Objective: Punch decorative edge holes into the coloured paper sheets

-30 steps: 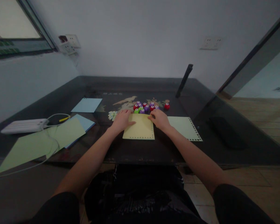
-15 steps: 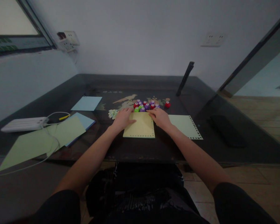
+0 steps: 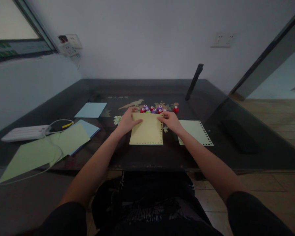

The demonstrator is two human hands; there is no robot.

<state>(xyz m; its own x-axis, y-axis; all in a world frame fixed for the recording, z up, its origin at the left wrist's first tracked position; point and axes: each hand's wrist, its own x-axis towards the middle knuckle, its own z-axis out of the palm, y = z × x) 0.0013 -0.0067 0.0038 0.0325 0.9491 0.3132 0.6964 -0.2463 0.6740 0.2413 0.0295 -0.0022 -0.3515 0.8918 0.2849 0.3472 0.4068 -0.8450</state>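
Observation:
A yellow paper sheet point(image 3: 147, 131) with punched holes along its edges lies near the front of the dark table point(image 3: 162, 154), its far edge raised. My left hand point(image 3: 127, 122) grips the sheet's far left corner. My right hand point(image 3: 170, 120) grips its far right corner. Just behind the lifted edge sits a cluster of small red, purple and green craft punches point(image 3: 153, 109). A few tiny paper cutouts point(image 3: 165, 128) lie on the table beside my right hand.
A pale green punched sheet point(image 3: 195, 131) lies to the right. Green and blue sheets point(image 3: 51, 144), a white power bank point(image 3: 24, 132) with cable and a blue sheet point(image 3: 91, 110) are on the left. A black stick point(image 3: 194, 82) leans at the back. A pile of cutouts point(image 3: 117, 120) lies by my left hand.
Both hands slid to the yellow sheet's far corners and lifted its far edge off the table; it lay flat before. Small cutouts now show beside my right hand.

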